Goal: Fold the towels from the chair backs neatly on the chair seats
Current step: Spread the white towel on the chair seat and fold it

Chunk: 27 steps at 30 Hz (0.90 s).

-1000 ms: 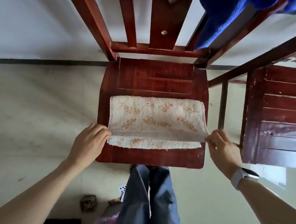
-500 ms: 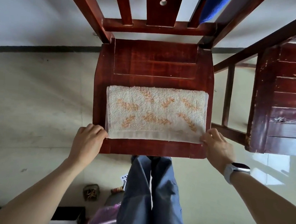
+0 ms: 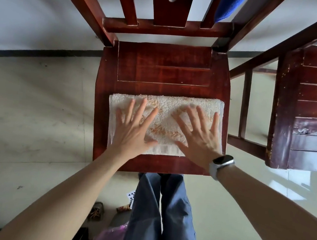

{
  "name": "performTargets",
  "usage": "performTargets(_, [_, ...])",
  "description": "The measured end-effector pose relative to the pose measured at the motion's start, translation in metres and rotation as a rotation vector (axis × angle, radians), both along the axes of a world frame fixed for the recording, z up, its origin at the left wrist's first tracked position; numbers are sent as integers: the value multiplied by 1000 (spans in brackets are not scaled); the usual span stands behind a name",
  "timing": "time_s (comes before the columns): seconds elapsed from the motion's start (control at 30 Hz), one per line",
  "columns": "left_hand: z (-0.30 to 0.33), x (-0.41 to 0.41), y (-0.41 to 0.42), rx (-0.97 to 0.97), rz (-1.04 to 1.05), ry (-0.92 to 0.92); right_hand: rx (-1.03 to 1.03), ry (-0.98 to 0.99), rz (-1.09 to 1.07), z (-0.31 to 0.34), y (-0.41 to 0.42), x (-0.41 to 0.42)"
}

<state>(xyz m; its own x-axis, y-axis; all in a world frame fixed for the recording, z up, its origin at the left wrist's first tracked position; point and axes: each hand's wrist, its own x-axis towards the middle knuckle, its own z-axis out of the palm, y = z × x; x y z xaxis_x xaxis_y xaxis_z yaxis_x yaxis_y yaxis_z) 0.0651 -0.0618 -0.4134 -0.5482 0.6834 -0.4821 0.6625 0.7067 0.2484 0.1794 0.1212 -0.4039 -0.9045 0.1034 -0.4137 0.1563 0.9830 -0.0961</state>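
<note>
Both hands, left hand [image 3: 133, 129] and right hand [image 3: 197, 135], lie flat with fingers spread on the folded cream towel [image 3: 163, 120], which lies under them on the chair seat [image 3: 162, 71]. Soft, limp terry; best pinched at corners.

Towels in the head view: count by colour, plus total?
Cream towel with orange pattern, folded on the chair seat under both open hands (left hand, right hand): 1
Blue towel, hanging on a chair back: 1
Total: 2
</note>
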Motion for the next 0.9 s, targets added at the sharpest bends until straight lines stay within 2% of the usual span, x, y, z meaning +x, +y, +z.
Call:
performTargets(0.1, [-17, -5, 3, -113, -31, 9, -7, 1, 48, -17, 3, -13])
performTargets(0.2, [-23, -12, -13, -134, 7, -25, -13, -62, 14, -26, 20, -6])
performTargets(0.53, [-13, -22, -51, -236, 66, 18, 23, -259, -123, -8, 67, 46])
performTargets(0.63, [-5, -20, -57, -252, 94, 9, -124, -127, -349, 0, 67, 52])
performTargets(0.7, [0, -15, -57, -229, 101, 14, -189, 36, -606, 2, 60, 48])
performTargets(0.73, [2, -12, -56, -192, 94, 23, -206, 55, -755, 3, 56, 43])
performTargets(0.83, [5, -2, -52, -53, 56, 52, -264, -33, -1119, -1, 46, 20])
performTargets(0.9, [5, 3, -50, -42, 70, 62, -305, -90, -1228, -8, 44, 9])
